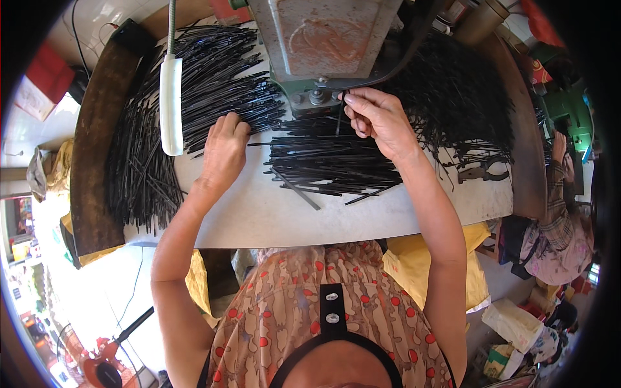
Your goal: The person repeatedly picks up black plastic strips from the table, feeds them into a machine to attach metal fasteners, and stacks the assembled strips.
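My right hand (381, 119), thumb and fingers pinched, holds a thin black strip (341, 115) upright at the lower front of a grey-green machine (317, 45). Under it, a middle pile of black strips (333, 158) lies crosswise on the pale worktable (304, 220). My left hand (225, 145) rests at the near ends of a large left heap of black strips (207, 71). Its fingers are curled down and closed; what lies between them is hidden. A third heap, of dark, more tangled pieces (453, 97), spreads to the right of the machine.
A white lamp (171, 107) hangs on a flexible neck over the left heap. Pliers (484, 172) lie at the table's right. Curved brown boards (97, 149) wall the table's sides. Another person's arm (557, 187) works at a green machine (569, 113) far right. Yellow sacks (446, 265) hang below.
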A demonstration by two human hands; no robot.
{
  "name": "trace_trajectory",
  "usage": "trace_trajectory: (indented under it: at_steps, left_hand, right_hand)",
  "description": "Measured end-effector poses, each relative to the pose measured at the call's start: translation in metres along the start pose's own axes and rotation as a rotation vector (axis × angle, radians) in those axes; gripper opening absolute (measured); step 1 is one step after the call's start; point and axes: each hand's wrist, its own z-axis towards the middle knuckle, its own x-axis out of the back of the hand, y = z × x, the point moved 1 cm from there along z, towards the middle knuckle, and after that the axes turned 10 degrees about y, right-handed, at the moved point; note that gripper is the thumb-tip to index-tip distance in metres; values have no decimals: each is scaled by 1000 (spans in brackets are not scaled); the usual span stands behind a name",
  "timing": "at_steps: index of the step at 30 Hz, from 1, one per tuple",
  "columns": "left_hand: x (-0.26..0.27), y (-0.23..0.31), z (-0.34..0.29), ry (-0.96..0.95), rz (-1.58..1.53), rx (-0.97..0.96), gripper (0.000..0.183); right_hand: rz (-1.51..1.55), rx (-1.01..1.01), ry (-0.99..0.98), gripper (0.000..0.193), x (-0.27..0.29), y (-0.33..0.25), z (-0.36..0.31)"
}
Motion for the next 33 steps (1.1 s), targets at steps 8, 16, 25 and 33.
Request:
trace_trajectory:
  at_steps: [8, 16, 25, 33]
  left_hand:
    - [16, 25, 20, -71, -367, 270, 14]
    - [5, 48, 36, -7, -413, 244, 28]
    - [2, 49, 39, -36, -451, 284, 28]
    - [3, 50, 40, -25, -448, 285, 29]
  right_hand:
    - [150, 44, 75, 10, -5, 5, -3]
    - [288, -7, 154, 8, -21, 8, -27]
    - [451, 136, 224, 7, -21, 8, -9]
    - [470, 148, 206, 12, -21, 15, 3]
